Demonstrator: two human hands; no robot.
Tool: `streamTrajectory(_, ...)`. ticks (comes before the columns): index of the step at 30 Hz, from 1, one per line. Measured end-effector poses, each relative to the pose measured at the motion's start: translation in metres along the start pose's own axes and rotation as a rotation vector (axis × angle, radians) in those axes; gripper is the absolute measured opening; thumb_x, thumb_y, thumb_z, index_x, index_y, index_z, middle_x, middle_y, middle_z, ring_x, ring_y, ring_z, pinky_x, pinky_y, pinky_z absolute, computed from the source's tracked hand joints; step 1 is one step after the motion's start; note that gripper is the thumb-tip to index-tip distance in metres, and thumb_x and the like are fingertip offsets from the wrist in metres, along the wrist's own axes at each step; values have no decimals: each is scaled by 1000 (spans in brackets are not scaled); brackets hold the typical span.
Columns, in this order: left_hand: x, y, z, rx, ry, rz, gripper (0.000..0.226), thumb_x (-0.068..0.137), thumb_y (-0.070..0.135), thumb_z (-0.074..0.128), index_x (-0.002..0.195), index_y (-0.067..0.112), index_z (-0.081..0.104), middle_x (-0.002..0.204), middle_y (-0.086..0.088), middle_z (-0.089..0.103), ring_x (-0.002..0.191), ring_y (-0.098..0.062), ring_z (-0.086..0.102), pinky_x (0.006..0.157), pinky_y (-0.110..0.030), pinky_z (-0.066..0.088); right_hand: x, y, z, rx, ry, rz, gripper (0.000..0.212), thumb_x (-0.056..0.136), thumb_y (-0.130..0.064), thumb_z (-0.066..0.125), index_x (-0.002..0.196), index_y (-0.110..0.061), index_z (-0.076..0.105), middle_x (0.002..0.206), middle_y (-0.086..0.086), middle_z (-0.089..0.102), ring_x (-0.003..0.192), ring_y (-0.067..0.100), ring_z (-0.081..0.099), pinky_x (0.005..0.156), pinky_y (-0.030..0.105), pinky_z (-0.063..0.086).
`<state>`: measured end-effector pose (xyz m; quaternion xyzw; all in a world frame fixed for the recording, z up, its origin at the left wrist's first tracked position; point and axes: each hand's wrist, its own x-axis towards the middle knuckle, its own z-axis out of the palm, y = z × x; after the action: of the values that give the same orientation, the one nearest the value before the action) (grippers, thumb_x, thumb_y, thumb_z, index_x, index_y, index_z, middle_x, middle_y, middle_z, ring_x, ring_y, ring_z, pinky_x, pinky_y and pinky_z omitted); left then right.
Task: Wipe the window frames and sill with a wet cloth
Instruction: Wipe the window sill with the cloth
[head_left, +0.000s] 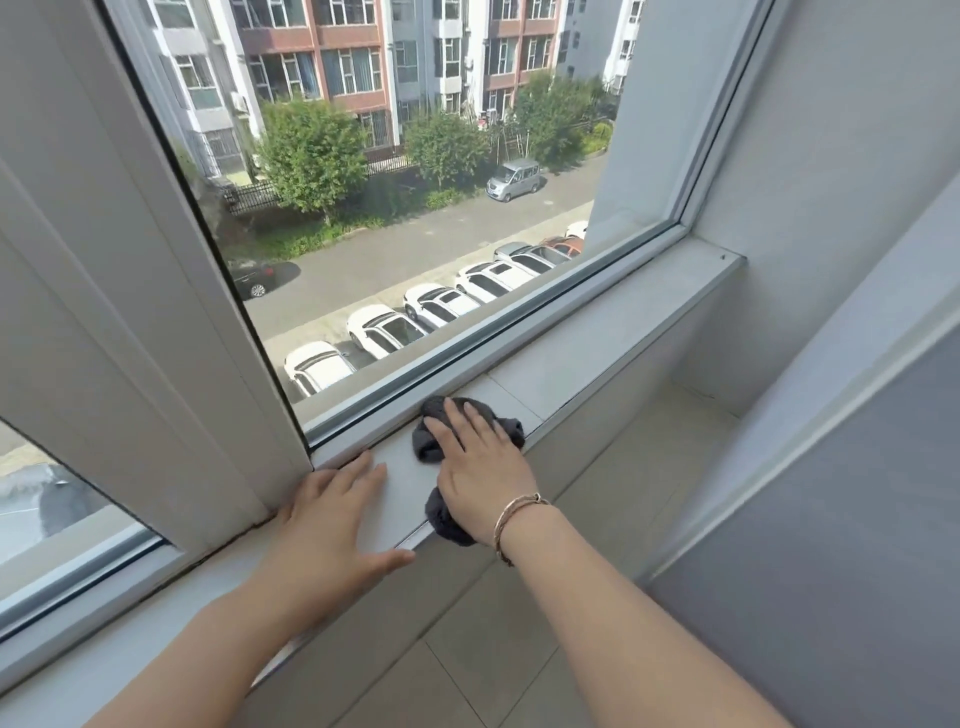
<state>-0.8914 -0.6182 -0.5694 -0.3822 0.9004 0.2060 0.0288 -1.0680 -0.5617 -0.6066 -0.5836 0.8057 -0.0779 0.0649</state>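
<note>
From the head camera we see our right hand (480, 467) pressing flat, fingers straight, on a dark cloth (470, 415) bunched on the sill (597, 358) just below the lower frame rail (498, 332), while our left hand (332, 514) rests open and empty on the sill beside the upright frame post (171, 312). We judge the wiping is under way. The sill's long stretch toward the right corner and the frames apparently remain to be done, though we cannot tell which parts are already clean.
</note>
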Motion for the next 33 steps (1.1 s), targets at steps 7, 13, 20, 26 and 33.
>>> streamTrajectory(7, 71, 35, -13, 159, -42, 178, 95, 74, 70, 55, 150, 33, 12, 156, 19, 5, 141, -15, 10, 115, -37, 16, 37, 71, -15, 31, 17, 135, 50, 100, -27, 21, 149, -33, 12, 159, -9, 0, 146, 12, 0, 118, 33, 2)
streamTrajectory(13, 127, 63, 1, 145, 18, 335, 106, 62, 87, 32, 150, 32, 12, 156, 19, 8, 139, -14, 12, 114, -34, 18, 79, 152, -33, 2, 39, 283, 51, 99, -26, 20, 149, -30, 12, 159, -7, 1, 146, 13, 1, 119, 34, 4)
streamTrajectory(20, 169, 81, 9, 245, 44, 409, 100, 61, 88, 33, 146, 41, 7, 150, 29, 1, 125, -10, 15, 98, -26, 12, 111, 212, -46, -41, 56, 376, 50, 100, -26, 20, 149, -26, 13, 159, -5, 3, 146, 14, 3, 119, 34, 5)
streamTrajectory(26, 168, 88, 5, 261, -14, 384, 105, 57, 89, 26, 146, 38, 6, 151, 25, 1, 128, -12, 18, 94, -25, 13, 78, 173, -41, -27, 28, 245, 52, 99, -26, 23, 150, -26, 11, 159, -3, -3, 146, 16, -1, 118, 35, 3)
streamTrajectory(33, 169, 96, 0, 295, -72, 362, 117, 46, 93, 21, 148, 36, 10, 152, 22, 7, 130, -13, 20, 104, -31, 17, 59, 161, -40, -31, 9, 117, 51, 100, -29, 22, 150, -33, 10, 159, -8, -1, 146, 12, 0, 119, 34, 4)
